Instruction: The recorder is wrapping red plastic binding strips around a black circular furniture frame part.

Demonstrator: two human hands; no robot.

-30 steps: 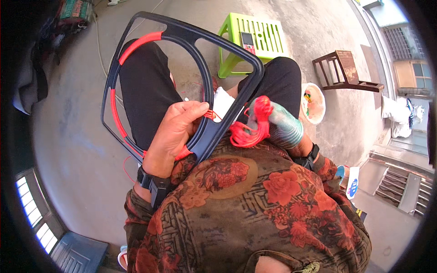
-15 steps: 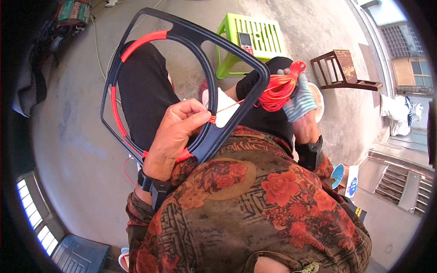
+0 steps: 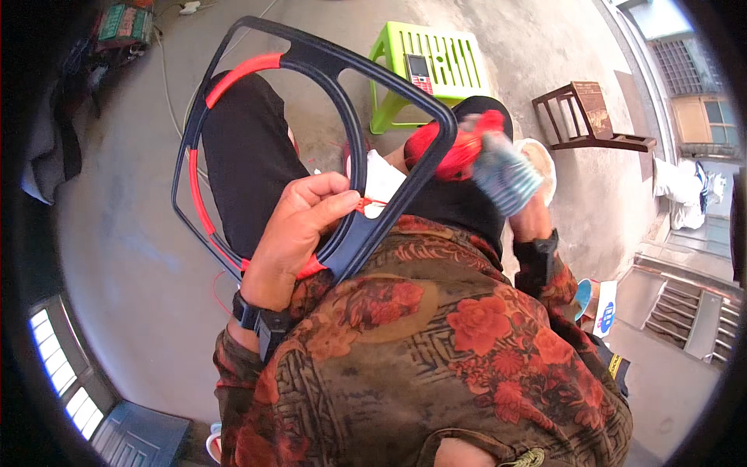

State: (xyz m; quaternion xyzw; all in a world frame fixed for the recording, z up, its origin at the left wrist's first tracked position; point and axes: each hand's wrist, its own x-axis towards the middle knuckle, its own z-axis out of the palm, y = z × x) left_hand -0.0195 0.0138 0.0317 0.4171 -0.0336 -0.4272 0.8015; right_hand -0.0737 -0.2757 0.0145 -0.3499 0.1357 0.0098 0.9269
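Note:
My left hand (image 3: 288, 241) pinches the inner ring of a black plastic frame (image 3: 361, 240) between thumb and fingers. Sections of that ring carry tight red-orange wrapping (image 3: 201, 191). A short length of cord (image 3: 373, 203) shows just beyond my left fingertips, crossing the gap between ring and outer bar. Past the frame's right side, my right hand (image 3: 507, 179), in a blue-and-white striped glove, grips a bundle of red-orange cord (image 3: 443, 152). Motion smears this hand and the bundle, and the frame's outer bar passes in front of part of the cord.
A green plastic stool (image 3: 459, 62) with a keypad phone (image 3: 419, 74) on it stands ahead. To its right is a small brown wooden chair (image 3: 589, 117). A pale round container (image 3: 543, 167) sits behind my right hand. A loose cable (image 3: 165, 86) runs over the floor at left.
My right hand has tipped and shifted slightly nearer and right, swinging the cord bundle with it. The straight strand between my hands is no longer visible. My left hand stays put.

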